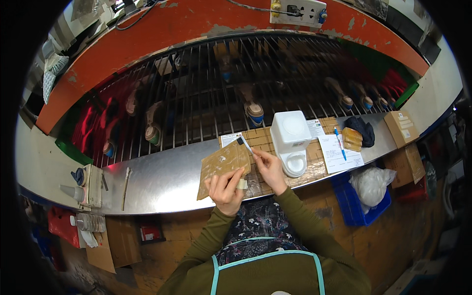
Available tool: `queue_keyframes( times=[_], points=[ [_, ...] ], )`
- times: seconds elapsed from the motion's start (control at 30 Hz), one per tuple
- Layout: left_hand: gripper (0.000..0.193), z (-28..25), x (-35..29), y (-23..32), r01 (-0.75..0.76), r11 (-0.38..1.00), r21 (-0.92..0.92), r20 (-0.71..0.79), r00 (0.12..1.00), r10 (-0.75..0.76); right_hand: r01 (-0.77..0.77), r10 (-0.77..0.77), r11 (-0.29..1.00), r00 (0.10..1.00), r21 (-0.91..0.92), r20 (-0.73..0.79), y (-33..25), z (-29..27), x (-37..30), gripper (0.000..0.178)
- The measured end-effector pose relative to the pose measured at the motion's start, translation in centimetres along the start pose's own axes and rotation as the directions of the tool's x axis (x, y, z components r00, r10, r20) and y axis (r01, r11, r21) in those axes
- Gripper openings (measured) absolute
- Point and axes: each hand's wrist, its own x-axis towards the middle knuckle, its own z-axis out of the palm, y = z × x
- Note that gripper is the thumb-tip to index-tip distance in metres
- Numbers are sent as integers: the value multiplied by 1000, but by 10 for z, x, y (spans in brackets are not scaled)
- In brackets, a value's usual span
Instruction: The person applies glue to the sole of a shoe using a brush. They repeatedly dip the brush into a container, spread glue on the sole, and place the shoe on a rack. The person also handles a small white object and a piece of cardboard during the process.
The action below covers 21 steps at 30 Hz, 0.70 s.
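My right hand [271, 172] is closed round the thin white handle of a small brush [247, 144] with a black head. The brush head is over the far right corner of a brown sheet [221, 164] streaked with whitish smears. My left hand [226, 191] lies over the sheet's near right part, its fingers curled together around a small pale piece [242, 184]; its exact kind I cannot make out. Just right of my right hand stands a white plastic container [291, 130] with a round dish [296, 163] at its front. Brown gridded board [256, 184] lies under these things.
Behind the metal ledge [162, 174], shoes [254, 112] rest on a rack of metal bars [196, 108]. To the right are a paper [339, 156] with a blue pen [340, 143], yellowish blocks [352, 138], a dark cloth [361, 129] and a cardboard box [401, 129]. A stick [126, 189] lies left.
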Motion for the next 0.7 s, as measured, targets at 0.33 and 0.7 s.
queue_keyframes(
  times=[0.33, 0.7],
  points=[
    [32, -4, 1, -3, -5, 1000, 21, 31, 999, 5, 47, -44, 991, 999, -122, 32, -29, -12, -11, 23],
    [41, -5, -10, -12, -36, 999, 12, 62, 997, 36, 16, 1, 951, 998, -309, 55, -8, 10, 18, 23]
  ],
)
